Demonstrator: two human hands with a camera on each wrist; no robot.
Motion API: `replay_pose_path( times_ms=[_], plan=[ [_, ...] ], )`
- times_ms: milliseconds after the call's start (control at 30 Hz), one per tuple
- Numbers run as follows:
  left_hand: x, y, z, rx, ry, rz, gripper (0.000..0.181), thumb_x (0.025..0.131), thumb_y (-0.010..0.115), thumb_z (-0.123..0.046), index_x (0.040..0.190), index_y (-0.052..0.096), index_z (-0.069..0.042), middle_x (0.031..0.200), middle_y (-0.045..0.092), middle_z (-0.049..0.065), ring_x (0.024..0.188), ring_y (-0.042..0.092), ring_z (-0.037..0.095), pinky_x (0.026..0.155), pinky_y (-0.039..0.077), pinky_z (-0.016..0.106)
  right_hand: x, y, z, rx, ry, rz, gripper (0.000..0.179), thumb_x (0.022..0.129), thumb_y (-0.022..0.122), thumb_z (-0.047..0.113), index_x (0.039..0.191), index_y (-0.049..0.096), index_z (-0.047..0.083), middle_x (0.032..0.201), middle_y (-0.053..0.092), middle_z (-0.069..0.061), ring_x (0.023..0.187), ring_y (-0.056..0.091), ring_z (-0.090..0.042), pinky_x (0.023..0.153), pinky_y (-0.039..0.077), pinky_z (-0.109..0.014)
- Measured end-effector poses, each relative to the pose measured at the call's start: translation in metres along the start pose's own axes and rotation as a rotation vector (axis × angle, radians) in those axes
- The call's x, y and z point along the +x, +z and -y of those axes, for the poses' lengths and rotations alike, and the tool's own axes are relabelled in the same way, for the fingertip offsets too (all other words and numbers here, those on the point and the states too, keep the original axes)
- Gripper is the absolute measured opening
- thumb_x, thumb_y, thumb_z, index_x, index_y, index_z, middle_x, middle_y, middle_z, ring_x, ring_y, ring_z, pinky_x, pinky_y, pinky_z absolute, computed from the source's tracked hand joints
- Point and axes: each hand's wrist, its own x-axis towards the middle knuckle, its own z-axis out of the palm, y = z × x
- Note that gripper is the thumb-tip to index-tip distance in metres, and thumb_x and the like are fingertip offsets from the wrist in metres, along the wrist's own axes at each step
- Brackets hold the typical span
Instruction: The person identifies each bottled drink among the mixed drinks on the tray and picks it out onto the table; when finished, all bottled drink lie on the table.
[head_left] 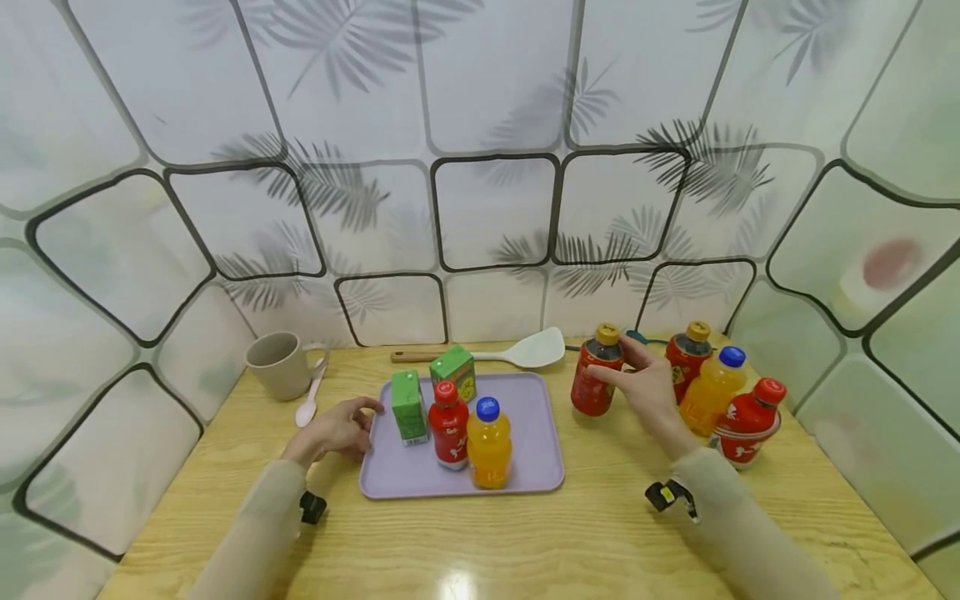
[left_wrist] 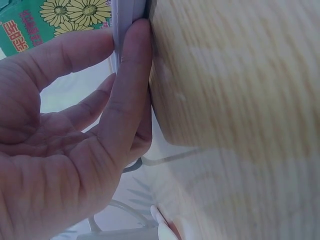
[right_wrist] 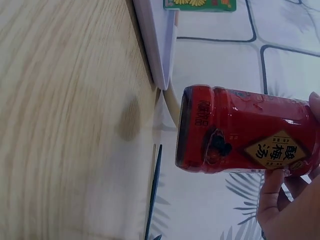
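Observation:
My right hand point(head_left: 647, 390) grips a dark drink bottle with a red label point(head_left: 592, 389) and a gold cap, near its top. In the right wrist view the bottle's base hangs above the wooden table, over its shadow. At the left side, my left hand point(head_left: 341, 429) pinches the rim of a lilac tray point(head_left: 536, 425) between thumb and fingers. On the tray stand two green drink cartons point(head_left: 408, 407), a red bottle point(head_left: 449, 429) and an orange juice bottle with a blue cap point(head_left: 490, 446).
Beyond my right hand stand another gold-capped bottle point(head_left: 687, 362), an orange juice bottle point(head_left: 712, 393) and a red-capped bottle point(head_left: 750, 421) at a red cup. A spatula point(head_left: 536, 349) lies behind the tray. A mug point(head_left: 277, 367) and a spoon point(head_left: 309, 404) are at left.

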Motion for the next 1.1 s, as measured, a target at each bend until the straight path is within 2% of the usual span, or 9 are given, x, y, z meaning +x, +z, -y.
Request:
replay_pose_path(
  times_ms=[233, 533, 767, 967, 1100],
  plan=[
    [0.000, 0.000, 0.001, -0.007, 0.003, -0.001, 0.068, 0.068, 0.062, 0.014, 0.133, 0.046, 0.001, 0.095, 0.048, 0.013, 0.074, 0.055, 0.020, 0.064, 0.059, 0.032, 0.001, -0.012, -0.008, 0.018, 0.022, -0.052, 0.079, 0.077, 0.084, 0.029, 0.146, 0.048, 0.012, 0.139, 0.056, -0.016, 0.105, 0.057, 0.003, 0.084, 0.049, -0.007],
    [0.001, 0.001, 0.002, -0.020, 0.000, -0.002, 0.067, 0.069, 0.061, 0.014, 0.133, 0.046, 0.001, 0.096, 0.048, 0.014, 0.076, 0.055, 0.020, 0.065, 0.060, 0.033, 0.000, -0.025, -0.014, 0.004, 0.023, -0.060, 0.079, 0.079, 0.082, 0.027, 0.148, 0.045, 0.014, 0.142, 0.053, -0.015, 0.108, 0.055, 0.003, 0.085, 0.049, -0.006],
    [0.001, 0.001, 0.003, -0.028, -0.007, -0.002, 0.067, 0.069, 0.060, 0.015, 0.132, 0.046, 0.000, 0.097, 0.048, 0.014, 0.075, 0.056, 0.021, 0.064, 0.060, 0.033, 0.001, -0.029, -0.015, 0.005, 0.059, -0.077, 0.077, 0.079, 0.082, 0.025, 0.146, 0.047, 0.014, 0.142, 0.054, -0.011, 0.110, 0.055, 0.001, 0.086, 0.047, -0.006],
    [0.001, 0.000, 0.002, -0.010, 0.000, 0.000, 0.067, 0.069, 0.061, 0.014, 0.133, 0.046, 0.000, 0.098, 0.048, 0.014, 0.075, 0.056, 0.020, 0.064, 0.060, 0.033, 0.002, -0.032, -0.017, -0.017, 0.082, -0.089, 0.079, 0.080, 0.081, 0.026, 0.148, 0.043, 0.014, 0.146, 0.050, -0.013, 0.112, 0.054, -0.002, 0.088, 0.047, -0.006],
    [0.001, 0.000, 0.001, -0.001, -0.003, 0.001, 0.068, 0.068, 0.061, 0.014, 0.134, 0.046, -0.001, 0.099, 0.048, 0.015, 0.076, 0.056, 0.020, 0.065, 0.060, 0.033, 0.002, -0.033, -0.020, -0.035, 0.068, -0.100, 0.077, 0.081, 0.081, 0.024, 0.148, 0.044, 0.012, 0.145, 0.051, -0.014, 0.111, 0.055, -0.002, 0.088, 0.047, -0.006]
  ],
)
